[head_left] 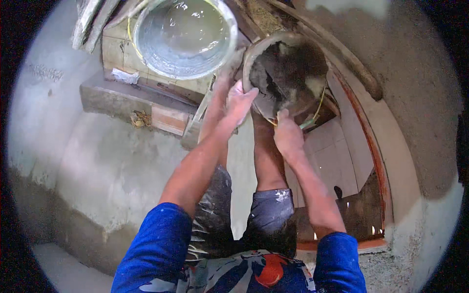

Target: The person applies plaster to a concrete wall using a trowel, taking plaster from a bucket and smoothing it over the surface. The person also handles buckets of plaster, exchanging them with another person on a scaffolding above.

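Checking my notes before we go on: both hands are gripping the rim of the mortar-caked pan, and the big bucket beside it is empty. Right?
Not quite. The head view shows the left hand and right hand on the rim of the mortar-caked pan, but the big bucket beside it holds cloudy water; it is not empty.

A metal bucket (pixel 184 36) holding cloudy water stands at the top on a tiled ledge (pixel 117 51). A crumpled white scrap (pixel 125 75) lies on the tiles just beside it. Below runs a grey concrete step (pixel 115 97) with a tuft of dry fibres (pixel 141 118) at its front edge. White wall tiles (pixel 337 156) show at the right, framed by a curved reddish strip (pixel 373 151).
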`<action>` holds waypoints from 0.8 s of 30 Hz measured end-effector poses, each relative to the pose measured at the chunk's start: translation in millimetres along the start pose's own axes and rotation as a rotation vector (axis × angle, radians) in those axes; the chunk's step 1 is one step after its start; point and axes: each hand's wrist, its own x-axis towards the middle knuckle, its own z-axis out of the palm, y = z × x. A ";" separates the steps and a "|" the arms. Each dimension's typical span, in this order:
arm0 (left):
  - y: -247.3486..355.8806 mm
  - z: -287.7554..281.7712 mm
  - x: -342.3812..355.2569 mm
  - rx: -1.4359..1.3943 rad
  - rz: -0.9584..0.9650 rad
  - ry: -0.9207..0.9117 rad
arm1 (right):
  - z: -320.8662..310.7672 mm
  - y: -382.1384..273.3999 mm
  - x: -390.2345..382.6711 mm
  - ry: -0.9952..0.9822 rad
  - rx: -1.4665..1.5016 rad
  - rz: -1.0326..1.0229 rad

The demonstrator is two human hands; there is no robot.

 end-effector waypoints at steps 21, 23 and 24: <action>209.3 17.9 -344.3 -0.012 0.216 0.093 | -157.9 -29.2 -242.1 -0.062 0.079 -0.854; 236.0 14.5 -391.2 -0.086 0.236 0.101 | -190.2 -50.0 -302.9 -0.013 -0.121 -0.722; 249.0 12.3 -406.6 -0.162 0.249 0.118 | -215.9 -59.5 -322.5 0.003 -0.245 -0.673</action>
